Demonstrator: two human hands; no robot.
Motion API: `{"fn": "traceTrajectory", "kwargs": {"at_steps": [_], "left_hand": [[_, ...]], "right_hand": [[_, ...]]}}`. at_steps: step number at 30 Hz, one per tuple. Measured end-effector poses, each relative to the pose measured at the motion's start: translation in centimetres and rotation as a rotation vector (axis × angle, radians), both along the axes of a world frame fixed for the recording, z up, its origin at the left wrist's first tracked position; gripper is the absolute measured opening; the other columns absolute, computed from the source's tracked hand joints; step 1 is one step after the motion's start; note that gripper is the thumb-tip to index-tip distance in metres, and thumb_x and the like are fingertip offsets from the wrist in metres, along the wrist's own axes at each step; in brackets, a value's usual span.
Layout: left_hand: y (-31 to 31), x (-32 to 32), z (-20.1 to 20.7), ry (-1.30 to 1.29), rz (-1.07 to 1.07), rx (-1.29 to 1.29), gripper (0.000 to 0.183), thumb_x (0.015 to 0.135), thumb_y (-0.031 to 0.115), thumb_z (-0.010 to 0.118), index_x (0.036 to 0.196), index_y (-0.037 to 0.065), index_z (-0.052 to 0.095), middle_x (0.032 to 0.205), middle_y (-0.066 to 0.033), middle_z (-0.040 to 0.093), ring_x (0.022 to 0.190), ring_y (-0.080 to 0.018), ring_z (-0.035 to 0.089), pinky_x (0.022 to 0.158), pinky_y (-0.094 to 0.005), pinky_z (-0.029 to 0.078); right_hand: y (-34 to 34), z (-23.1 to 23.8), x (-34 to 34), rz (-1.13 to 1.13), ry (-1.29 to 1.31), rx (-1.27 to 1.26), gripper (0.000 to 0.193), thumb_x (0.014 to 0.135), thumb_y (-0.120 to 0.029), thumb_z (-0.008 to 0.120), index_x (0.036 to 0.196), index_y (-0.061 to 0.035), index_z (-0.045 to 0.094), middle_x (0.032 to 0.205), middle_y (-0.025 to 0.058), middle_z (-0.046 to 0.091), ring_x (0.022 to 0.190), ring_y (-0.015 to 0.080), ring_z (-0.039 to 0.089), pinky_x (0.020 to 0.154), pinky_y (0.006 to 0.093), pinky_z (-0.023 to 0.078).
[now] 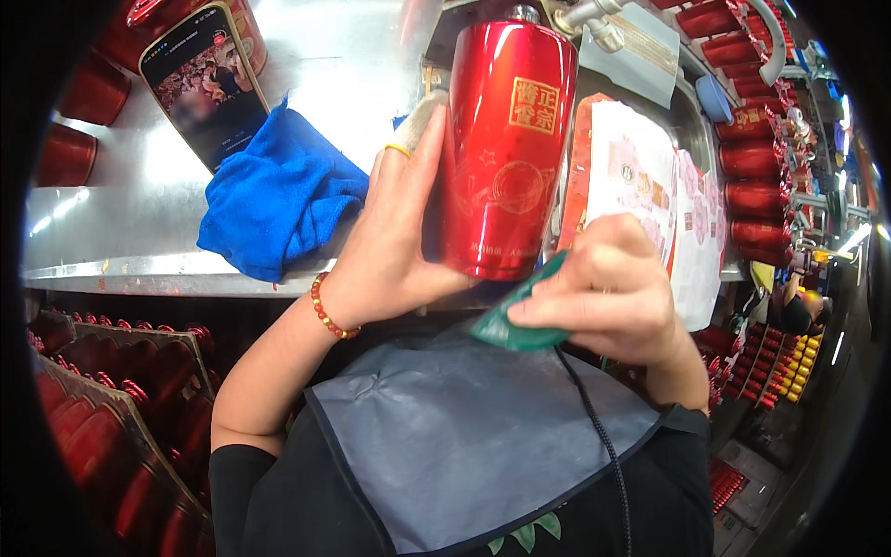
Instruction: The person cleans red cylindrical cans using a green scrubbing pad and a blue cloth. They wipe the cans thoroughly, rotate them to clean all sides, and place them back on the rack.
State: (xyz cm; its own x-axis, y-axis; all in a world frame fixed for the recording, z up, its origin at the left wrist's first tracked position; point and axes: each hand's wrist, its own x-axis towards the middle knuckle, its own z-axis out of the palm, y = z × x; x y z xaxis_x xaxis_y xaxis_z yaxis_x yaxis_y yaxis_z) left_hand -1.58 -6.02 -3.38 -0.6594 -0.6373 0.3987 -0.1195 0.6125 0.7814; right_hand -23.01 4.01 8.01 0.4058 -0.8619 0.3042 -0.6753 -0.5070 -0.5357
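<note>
A glossy red bottle [506, 139] with gold printing lies with its metal neck pointing away from me. My left hand [399, 213] is wrapped against its left side, thumb beneath the base end; a pale finger cover with a yellow band is on one finger. Pinched in my right hand [613, 292] is a thin green scraper [524, 320], close to the lower right of the bottle's base. The right hand is slightly blurred, and whether the scraper touches the bottle I cannot tell.
A blue cloth [278, 190] lies on the metal table [102, 227], beside a phone [204, 88] leaning on a red container. Printed sheets [631, 167] lie right of the bottle, near a tap [594, 19]. Red bottles [756, 195] line the right; crates of red pieces [121, 408] stand lower left.
</note>
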Motion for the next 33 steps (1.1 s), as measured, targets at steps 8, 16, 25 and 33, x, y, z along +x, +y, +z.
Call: {"fn": "traceTrajectory", "kwargs": {"at_steps": [8,16,25,33], "left_hand": [[-0.6,0.1,-0.7,0.021,-0.024,-0.054,0.127,0.067,0.031,0.093,0.162,-0.006,0.017,0.141,-0.0263,0.048,0.117,-0.0368,0.049,0.106,-0.0441,0.041],[-0.8,0.8,-0.6,-0.043,-0.039,-0.035,0.127,0.069,0.035,0.095,0.162,-0.004,0.017,0.148,-0.0251,0.045,0.123,-0.0364,0.049,0.11,-0.0446,0.039],[-1.0,-0.2,-1.3,0.227,-0.01,0.304,0.09,0.089,0.038,0.081,0.156,-0.005,0.037,0.134,-0.0199,0.058,0.12,-0.0278,0.051,0.11,-0.038,0.038],[-0.3,-0.7,-1.3,0.228,0.032,0.273,0.086,0.093,0.039,0.078,0.156,-0.003,0.038,0.123,-0.0161,0.058,0.109,-0.0238,0.05,0.101,-0.0359,0.04]], "right_hand": [[1.1,-2.3,-1.1,-0.158,0.118,-0.21,0.037,0.065,-0.009,0.08,0.1,-0.0203,0.084,0.083,-0.0073,0.065,0.087,0.0165,0.05,0.083,0.0306,0.036],[1.6,-0.9,-1.9,-0.323,0.008,-0.119,0.027,0.076,-0.015,0.086,0.102,-0.0131,0.081,0.075,-0.0066,0.063,0.079,0.0134,0.047,0.081,0.0312,0.034],[2.0,-2.9,-0.6,-0.553,-0.402,0.026,0.024,0.08,-0.003,0.085,0.103,-0.0012,0.076,0.081,0.0008,0.06,0.085,0.0132,0.051,0.074,0.0281,0.04],[2.5,-4.2,-0.9,-0.608,-0.476,0.064,0.025,0.083,0.002,0.082,0.106,-0.0004,0.075,0.086,0.0012,0.06,0.086,0.012,0.051,0.077,0.0261,0.04]]}}
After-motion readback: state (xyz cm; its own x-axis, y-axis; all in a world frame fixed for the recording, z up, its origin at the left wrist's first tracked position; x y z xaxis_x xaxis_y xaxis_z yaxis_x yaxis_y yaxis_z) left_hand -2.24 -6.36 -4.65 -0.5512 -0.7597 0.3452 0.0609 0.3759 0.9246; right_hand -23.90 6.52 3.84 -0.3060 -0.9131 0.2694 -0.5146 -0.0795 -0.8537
